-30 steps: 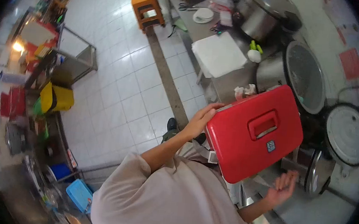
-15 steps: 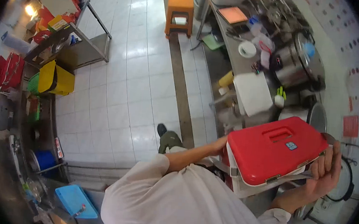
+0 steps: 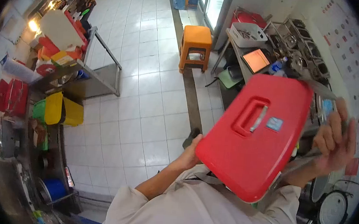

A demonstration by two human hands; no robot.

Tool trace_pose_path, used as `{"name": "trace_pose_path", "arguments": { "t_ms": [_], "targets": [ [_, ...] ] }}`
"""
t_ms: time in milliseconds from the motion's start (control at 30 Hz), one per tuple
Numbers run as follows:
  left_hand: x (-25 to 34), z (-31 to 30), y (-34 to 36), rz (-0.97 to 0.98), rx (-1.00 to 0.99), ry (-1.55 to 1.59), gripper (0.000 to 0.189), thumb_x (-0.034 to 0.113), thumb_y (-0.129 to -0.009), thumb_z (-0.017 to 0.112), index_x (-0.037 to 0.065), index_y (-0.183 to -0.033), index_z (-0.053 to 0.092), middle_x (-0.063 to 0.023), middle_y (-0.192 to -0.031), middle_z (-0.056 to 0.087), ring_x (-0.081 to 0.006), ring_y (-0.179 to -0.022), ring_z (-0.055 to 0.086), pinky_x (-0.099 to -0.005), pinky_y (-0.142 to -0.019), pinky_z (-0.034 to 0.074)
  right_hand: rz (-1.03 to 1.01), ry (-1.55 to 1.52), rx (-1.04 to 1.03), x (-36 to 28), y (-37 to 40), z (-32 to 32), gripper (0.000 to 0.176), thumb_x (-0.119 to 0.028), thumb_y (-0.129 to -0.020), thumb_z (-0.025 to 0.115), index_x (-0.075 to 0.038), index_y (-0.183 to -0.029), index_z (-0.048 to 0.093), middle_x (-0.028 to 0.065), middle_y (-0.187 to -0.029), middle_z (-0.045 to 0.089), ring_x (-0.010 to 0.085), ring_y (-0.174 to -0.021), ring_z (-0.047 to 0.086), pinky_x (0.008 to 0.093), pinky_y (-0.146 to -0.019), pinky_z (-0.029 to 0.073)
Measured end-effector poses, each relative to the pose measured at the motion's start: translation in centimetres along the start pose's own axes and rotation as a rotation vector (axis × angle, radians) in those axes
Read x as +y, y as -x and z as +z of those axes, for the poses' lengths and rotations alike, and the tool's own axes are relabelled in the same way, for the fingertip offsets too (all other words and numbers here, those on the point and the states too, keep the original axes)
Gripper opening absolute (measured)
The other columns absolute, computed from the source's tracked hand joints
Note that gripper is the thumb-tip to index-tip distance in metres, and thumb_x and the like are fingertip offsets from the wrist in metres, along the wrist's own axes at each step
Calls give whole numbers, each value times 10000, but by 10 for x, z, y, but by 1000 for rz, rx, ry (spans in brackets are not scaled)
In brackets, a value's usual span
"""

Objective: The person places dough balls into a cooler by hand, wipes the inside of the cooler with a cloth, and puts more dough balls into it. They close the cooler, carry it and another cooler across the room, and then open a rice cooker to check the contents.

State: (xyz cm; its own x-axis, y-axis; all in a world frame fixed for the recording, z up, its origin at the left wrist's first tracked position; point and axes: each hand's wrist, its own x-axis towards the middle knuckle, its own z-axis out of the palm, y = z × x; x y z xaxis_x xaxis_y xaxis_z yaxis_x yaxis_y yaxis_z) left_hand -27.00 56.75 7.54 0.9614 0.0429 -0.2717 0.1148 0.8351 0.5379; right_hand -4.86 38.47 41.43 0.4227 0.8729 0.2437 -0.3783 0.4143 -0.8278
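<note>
A red-lidded cooler box [image 3: 226, 159] hangs tilted in front of my chest, with a recessed carry handle and a small blue label on its lid. My left hand [image 3: 191, 153] grips its left edge, the fingers partly hidden behind it. To the right of the lid, my right hand [image 3: 334, 140] is closed, slightly blurred, around what looks like the box's grey strap [image 3: 319, 87]. The strap also shows below the lid on the left. Most of the white body lies out of sight under the lid.
An orange stool [image 3: 196, 39] stands on the tiled floor ahead. On the right, a steel counter holds a white basket [image 3: 248, 35], an orange pad [image 3: 256, 60] and metal pans. A yellow bin [image 3: 72, 110] and a steel table [image 3: 102, 69] are at left.
The cooler box has risen toward me, swung left and tilted, now covering part of the counter. Both hands moved up with it. My view has shifted, showing more of the room ahead.
</note>
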Motion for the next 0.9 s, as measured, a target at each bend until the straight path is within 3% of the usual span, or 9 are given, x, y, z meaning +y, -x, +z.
{"name": "trace_pose_path", "arguments": {
  "t_ms": [133, 233, 267, 367, 467, 667, 767, 833, 900],
  "targets": [
    [87, -58, -64, 206, 124, 13, 673, 556, -1049, 327, 91, -1535, 355, -69, -1531, 448, -234, -1392, 435, -427, -1162, 333, 145, -91, 163, 60, -139, -50, 215, -249, -1057, 457, -46, -1092, 520, -63, -662, 345, 32, -466, 254, 205, -398, 220],
    [159, -90, -129, 203, 333, 54, 671, 557, -1019, 417, 121, -1527, 375, -73, -1505, 482, -235, -1377, 457, -445, -1142, 358, 266, 37, 141, 101, -275, -94, 175, -229, -1013, 519, -74, -943, 563, -80, -607, 337, 26, -453, 256, 204, -395, 190],
    [181, -110, -155, 216, 277, 49, 668, 555, -989, 481, 150, -1513, 395, -70, -1485, 503, -235, -1357, 477, -449, -1119, 386, 302, 63, 197, 115, -319, -112, 166, -223, -1004, 525, -79, -934, 570, -81, -600, 338, 24, -452, 257, 204, -393, 182],
    [263, -135, -228, 164, 440, 64, 677, 531, -959, 547, 147, -1498, 401, -67, -1465, 517, -266, -1336, 492, -530, -1099, 388, 356, 128, 175, 148, -438, -155, 156, -214, -993, 531, -90, -905, 567, -81, -605, 339, 28, -450, 253, 213, -389, 182],
    [323, -177, -319, 414, 364, -19, 683, 503, -923, 614, 175, -1482, 397, -63, -1471, 495, -318, -1323, 495, -633, -1046, 391, 405, 296, 185, 179, -536, -198, 183, -215, -1023, 492, -77, -918, 549, -76, -599, 334, 32, -440, 245, 211, -385, 195],
    [457, -230, -466, 309, 494, 88, 661, 437, -916, 643, 277, -1492, 362, -52, -1508, 426, -362, -1348, 447, -752, -894, 416, 476, 253, 278, 238, -713, -297, 187, -185, -1010, 493, -95, -854, 543, -76, -589, 366, 36, -432, 277, 215, -376, 204],
    [486, -285, -539, 270, 579, 62, 695, 373, -916, 682, 217, -1511, 359, -87, -1499, 438, -307, -1309, 504, -577, -936, 517, 529, 348, 326, 257, -763, -329, 200, -184, -1017, 479, -96, -847, 539, -81, -584, 342, 33, -430, 270, 204, -372, 204],
    [509, -300, -574, 419, 552, 61, 745, 348, -887, 740, 150, -1504, 374, -124, -1448, 497, -294, -1269, 538, -515, -940, 527, 550, 350, 346, 273, -795, -352, 202, -192, -1019, 482, -92, -855, 543, -81, -583, 344, 30, -430, 273, 201, -370, 204],
    [522, -309, -604, 383, 698, -94, 761, 337, -874, 765, 89, -1489, 393, -140, -1414, 532, -284, -1245, 559, -478, -947, 529, 584, 322, 359, 292, -829, -381, 203, -197, -1020, 486, -92, -858, 548, -80, -586, 350, 28, -430, 279, 199, -367, 203]
  ]
}}
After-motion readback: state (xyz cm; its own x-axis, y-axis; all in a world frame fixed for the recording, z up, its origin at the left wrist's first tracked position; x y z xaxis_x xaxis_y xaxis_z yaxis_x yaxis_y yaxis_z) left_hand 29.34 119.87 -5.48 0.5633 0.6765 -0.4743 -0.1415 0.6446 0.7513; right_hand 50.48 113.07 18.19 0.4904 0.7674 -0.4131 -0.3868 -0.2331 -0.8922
